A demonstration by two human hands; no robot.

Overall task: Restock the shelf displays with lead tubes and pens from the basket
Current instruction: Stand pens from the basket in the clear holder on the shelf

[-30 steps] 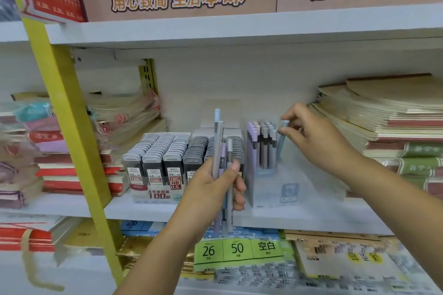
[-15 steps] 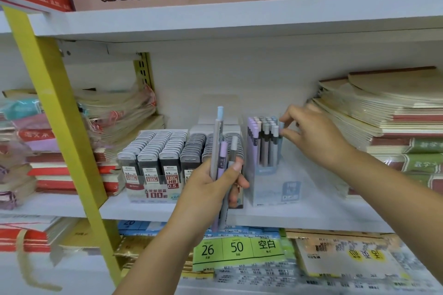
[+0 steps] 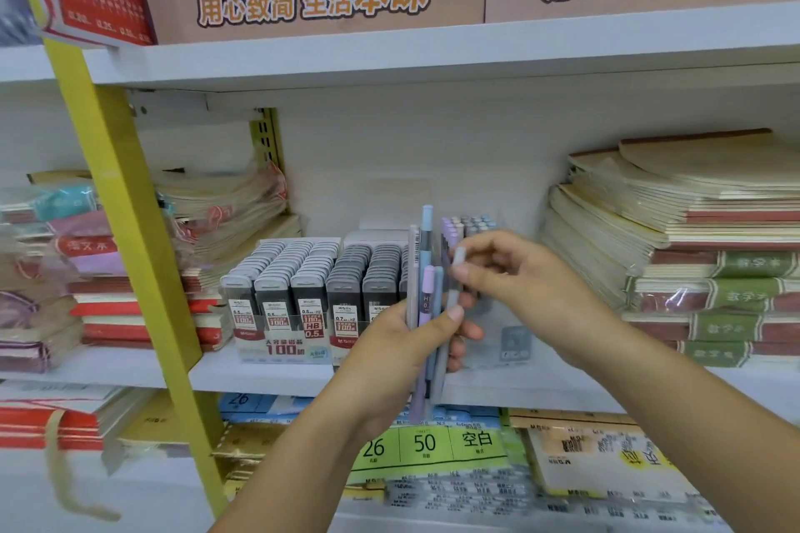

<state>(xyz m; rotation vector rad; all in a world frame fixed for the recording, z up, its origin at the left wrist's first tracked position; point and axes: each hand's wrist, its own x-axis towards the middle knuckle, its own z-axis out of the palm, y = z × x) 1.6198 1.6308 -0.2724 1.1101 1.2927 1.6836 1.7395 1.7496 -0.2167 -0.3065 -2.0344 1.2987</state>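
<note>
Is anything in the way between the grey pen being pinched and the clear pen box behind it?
Nothing visible. The right hand pinches the grey pen directly in front of the clear pen box; the left hand grips it too, with the other pens.

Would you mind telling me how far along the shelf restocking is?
The lead tube display looks full, and the clear pen holder already has pens standing in it. In hand: the right hand pinches a grey pen from the bundle of pens gripped by the left hand. Left: those pens; the basket is out of view.
</note>
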